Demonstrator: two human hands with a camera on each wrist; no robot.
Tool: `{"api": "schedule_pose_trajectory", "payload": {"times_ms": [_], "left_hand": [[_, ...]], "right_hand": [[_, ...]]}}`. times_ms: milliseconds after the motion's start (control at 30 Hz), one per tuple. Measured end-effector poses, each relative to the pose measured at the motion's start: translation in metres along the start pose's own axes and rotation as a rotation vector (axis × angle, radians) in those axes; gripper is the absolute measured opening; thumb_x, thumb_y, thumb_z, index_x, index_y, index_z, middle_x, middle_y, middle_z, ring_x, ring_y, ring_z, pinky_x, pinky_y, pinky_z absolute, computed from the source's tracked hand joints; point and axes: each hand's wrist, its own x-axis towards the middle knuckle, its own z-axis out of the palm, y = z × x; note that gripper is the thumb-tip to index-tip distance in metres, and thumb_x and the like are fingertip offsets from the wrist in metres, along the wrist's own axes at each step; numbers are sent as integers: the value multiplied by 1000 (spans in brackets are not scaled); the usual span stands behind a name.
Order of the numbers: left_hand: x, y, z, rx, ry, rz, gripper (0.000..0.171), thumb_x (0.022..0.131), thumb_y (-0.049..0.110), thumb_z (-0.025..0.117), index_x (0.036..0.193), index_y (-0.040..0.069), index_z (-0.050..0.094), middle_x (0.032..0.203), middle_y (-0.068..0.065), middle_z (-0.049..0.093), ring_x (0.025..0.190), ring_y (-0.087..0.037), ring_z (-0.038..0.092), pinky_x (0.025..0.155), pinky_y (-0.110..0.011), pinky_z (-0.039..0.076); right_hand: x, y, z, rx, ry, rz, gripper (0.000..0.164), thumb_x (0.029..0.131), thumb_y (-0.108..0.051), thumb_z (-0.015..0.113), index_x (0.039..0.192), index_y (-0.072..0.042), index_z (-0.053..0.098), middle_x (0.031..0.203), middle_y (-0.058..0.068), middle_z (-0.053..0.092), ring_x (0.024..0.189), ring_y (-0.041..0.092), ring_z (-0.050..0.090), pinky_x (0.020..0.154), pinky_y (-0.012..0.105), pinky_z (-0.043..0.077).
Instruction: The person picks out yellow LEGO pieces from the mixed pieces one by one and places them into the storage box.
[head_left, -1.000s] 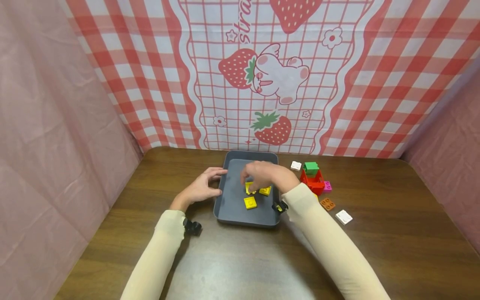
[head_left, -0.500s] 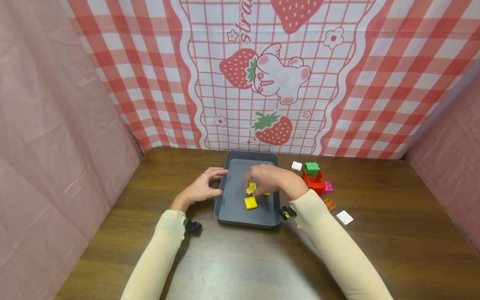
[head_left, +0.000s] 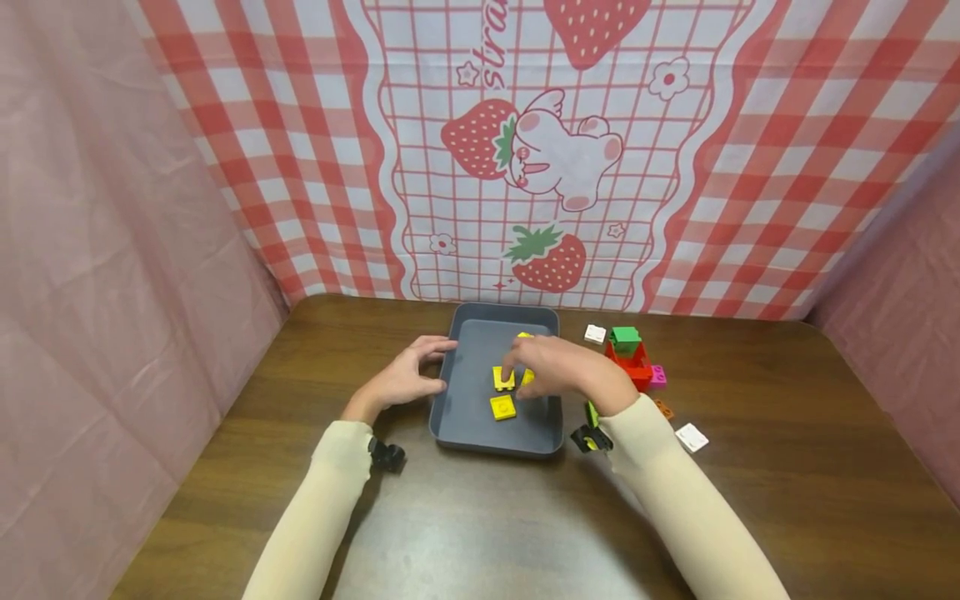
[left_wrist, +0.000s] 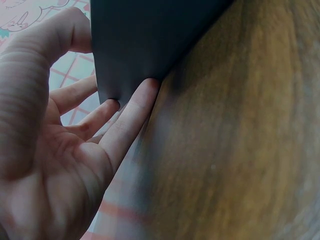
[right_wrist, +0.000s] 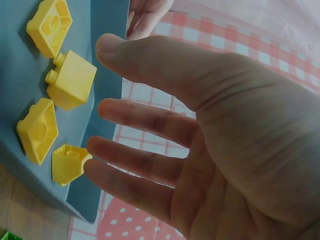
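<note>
Several yellow toy building bricks lie in a dark grey tray [head_left: 468, 425]. One is a square brick [head_left: 503, 407] nearest me; just behind it is a studded brick [head_left: 501, 380]. My right hand [head_left: 551, 364] hovers over the tray's right half, partly covering the bricks there. In the right wrist view its fingers and thumb are spread, and a block-shaped brick [right_wrist: 75, 82] lies beyond them. My left hand [head_left: 405, 375] touches the tray's left side. The left wrist view shows straight fingertips against the tray's outer wall [left_wrist: 135, 45] and the thumb at its edge.
Right of the tray stand a red open piece [head_left: 633, 367] and a green brick [head_left: 625, 339]. Around them lie a magenta brick [head_left: 658, 376], an orange brick [head_left: 664, 408] and two white bricks, one near [head_left: 692, 437], one far [head_left: 595, 333]. A checked cloth hangs behind the table.
My right hand has moved to the right, away from the studded yellow brick. A yellow brick at the tray's back right has come into view. The left hand stays in place.
</note>
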Motion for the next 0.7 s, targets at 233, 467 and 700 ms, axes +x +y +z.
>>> {"api": "schedule_pose_trajectory", "payload": {"times_ms": [233, 467, 700], "left_hand": [[10, -23, 4, 5, 11, -12, 69, 83, -3, 68, 148, 4, 46, 157, -22, 31, 139, -47, 40, 110, -63, 41], [15, -38, 4, 0, 16, -7, 70, 82, 3, 72, 148, 8, 48, 157, -15, 34, 138, -42, 43, 107, -60, 46], [15, -38, 4, 13, 14, -13, 69, 82, 7, 72, 147, 12, 50, 155, -12, 36, 138, -39, 45, 107, -58, 47]], "right_hand": [[-16, 8, 4, 59, 25, 40, 35, 83, -24, 80, 118, -18, 74, 138, 11, 61, 117, 27, 59, 100, 48, 54], [-27, 17, 5, 92, 49, 47, 35, 83, -22, 80, 117, -17, 74, 127, 7, 63, 114, 28, 60, 98, 46, 56], [-35, 25, 9, 55, 72, 47, 36, 82, -22, 81, 117, -16, 75, 123, 7, 65, 113, 27, 60, 97, 46, 56]]}}
